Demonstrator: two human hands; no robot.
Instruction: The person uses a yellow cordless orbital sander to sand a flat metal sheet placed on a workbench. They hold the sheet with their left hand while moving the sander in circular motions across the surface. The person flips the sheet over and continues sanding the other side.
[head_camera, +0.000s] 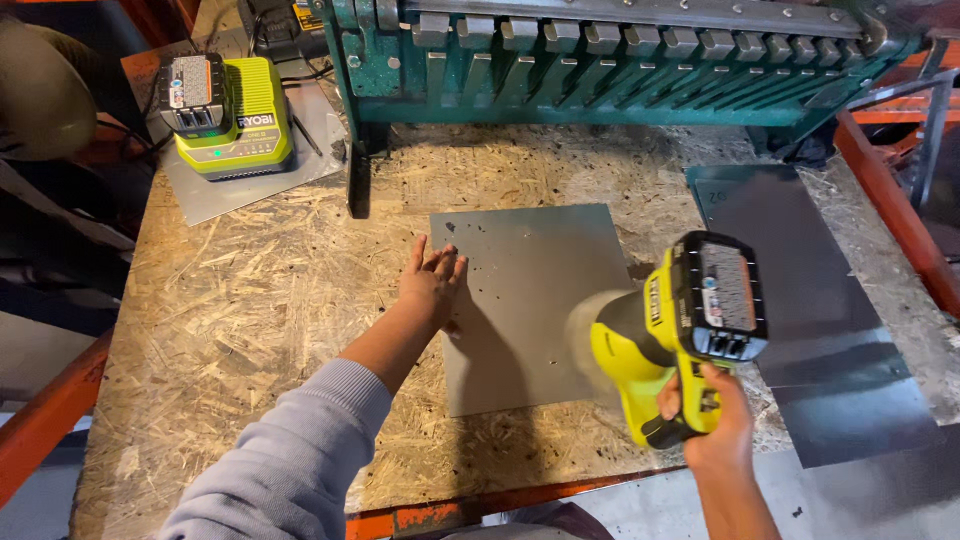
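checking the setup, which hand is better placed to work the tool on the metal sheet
Right: the right hand grips the yellow power tool over the metal sheet. The left hand lies flat on its edge, holding it.

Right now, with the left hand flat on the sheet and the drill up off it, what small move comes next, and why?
Probably lower the yellow cordless drill in the right hand toward the grey metal sheet. It sits above the sheet's right side, its front blurred. The left hand lies flat on the sheet's left edge, pinning it to the chipboard bench, and small holes already dot the sheet.
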